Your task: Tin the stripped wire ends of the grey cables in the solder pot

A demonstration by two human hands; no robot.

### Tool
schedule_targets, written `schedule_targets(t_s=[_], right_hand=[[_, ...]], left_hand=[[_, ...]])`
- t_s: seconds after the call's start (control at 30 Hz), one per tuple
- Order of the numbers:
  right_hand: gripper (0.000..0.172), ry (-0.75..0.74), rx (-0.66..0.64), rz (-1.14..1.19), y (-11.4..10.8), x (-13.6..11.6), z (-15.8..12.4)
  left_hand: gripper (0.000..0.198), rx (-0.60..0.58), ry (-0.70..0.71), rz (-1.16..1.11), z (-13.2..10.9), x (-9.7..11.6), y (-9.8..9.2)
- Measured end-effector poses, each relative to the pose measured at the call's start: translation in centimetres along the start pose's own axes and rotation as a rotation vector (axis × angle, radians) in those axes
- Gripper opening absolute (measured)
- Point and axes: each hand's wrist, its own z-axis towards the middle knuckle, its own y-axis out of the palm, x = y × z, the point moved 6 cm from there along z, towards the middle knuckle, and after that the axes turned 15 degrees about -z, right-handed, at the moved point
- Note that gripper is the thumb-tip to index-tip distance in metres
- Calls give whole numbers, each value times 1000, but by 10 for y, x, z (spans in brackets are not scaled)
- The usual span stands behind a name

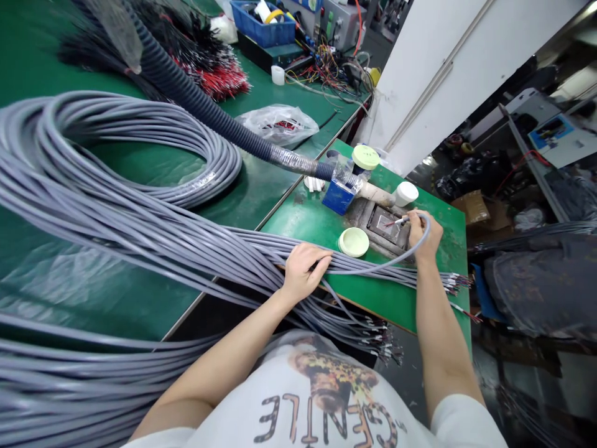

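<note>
My right hand (pixel 424 236) pinches a grey cable (pixel 401 256) close to its stripped end, and the cable bends in a loop around the hand. Its thin bared wires (pixel 390 224) point left, over a square metal pot (pixel 381 228) with a dull grey surface; whether they touch it I cannot tell. My left hand (pixel 305 269) lies over a bundle of grey cables (pixel 252 249), its fingers curled around some of them at the bench edge. Beside the pot stands an open round tub (pixel 353 241) with pale yellow contents.
A ribbed hose (pixel 200 109) slopes down to a nozzle at the pot. Around it are a blue box (pixel 338 196), a yellow-lidded jar (pixel 365 157) and a white cup (pixel 405 193). A big cable coil (pixel 219 155) covers the left bench. Stripped cable ends (pixel 380 339) hang over the front edge.
</note>
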Motion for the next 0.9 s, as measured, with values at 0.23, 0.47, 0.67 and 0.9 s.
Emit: schedule_targets(t_s=[0.23, 0.47, 0.67, 0.9], right_hand=[[33, 29, 19, -37, 17, 17, 5], [32, 11, -3, -85, 31, 26, 7], [31, 24, -27, -120, 41, 30, 8], [30, 20, -5, -21, 5, 4, 1]], left_hand=[[14, -11, 13, 3, 0, 0, 0], [15, -17, 2, 29, 0, -1, 1], [14, -23, 1, 41, -1, -1, 2], [13, -30, 9, 31, 0, -2, 2]])
